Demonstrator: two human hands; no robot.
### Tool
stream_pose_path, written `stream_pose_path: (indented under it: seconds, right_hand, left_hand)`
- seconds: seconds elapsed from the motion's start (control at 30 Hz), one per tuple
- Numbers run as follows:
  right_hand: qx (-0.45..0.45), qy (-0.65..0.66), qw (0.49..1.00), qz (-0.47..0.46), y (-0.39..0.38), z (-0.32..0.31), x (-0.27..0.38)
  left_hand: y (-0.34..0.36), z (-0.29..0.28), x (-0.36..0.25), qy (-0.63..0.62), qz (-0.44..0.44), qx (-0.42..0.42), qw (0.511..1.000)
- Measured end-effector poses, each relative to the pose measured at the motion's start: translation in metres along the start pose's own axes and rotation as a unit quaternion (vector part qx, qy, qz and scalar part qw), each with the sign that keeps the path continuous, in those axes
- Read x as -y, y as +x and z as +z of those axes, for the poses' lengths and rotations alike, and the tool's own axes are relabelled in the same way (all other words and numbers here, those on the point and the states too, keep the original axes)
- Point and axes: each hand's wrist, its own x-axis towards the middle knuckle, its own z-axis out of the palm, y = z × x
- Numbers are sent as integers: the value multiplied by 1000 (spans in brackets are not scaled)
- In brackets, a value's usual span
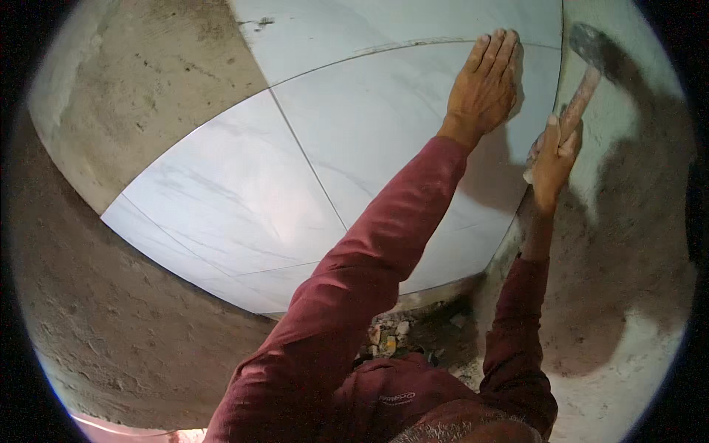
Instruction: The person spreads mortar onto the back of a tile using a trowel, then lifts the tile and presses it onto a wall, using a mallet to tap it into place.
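Note:
My left hand (pixel 484 88) lies flat on a large white, grey-veined tile (pixel 354 140), its fingers stretched out and together near the far seam. At the tile's right edge, my right hand (pixel 554 159) is closed round the handle of a mallet (pixel 583 92). The mallet has a dark, blocky head, which points away from me over the wall surface on the right. Another white tile (pixel 221 177) adjoins on the left, and a third tile (pixel 399 26) lies beyond the seam.
Bare concrete (pixel 162 88) borders the tiles at the far left. A rough grey-brown wall (pixel 111 295) curves along the left, and another wall (pixel 628 244) rises on the right. Rubble and small stone chips (pixel 388 336) lie near my body, below the tiles' near edge.

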Motion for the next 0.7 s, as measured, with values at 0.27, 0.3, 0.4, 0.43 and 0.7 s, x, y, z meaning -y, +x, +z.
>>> stream_pose_path:
  seconds: [0.27, 0.3, 0.4, 0.43, 0.7]
  right_hand:
    - [85, 57, 991, 87, 25, 14, 35]
    - [80, 86, 985, 125, 21, 15, 42]
    - [93, 199, 972, 86, 42, 24, 14]
    - [109, 226, 965, 80, 49, 26, 3]
    - [385, 228, 862, 240, 42, 29, 36]
  left_hand:
    - [-77, -60, 78, 60, -152, -51, 985]
    - [-86, -63, 80, 75, -159, -41, 984]
    - [-77, -62, 75, 93, -177, -15, 980]
    - [-76, -63, 76, 97, -184, -22, 978]
    - [-81, -66, 73, 109, -163, -43, 980]
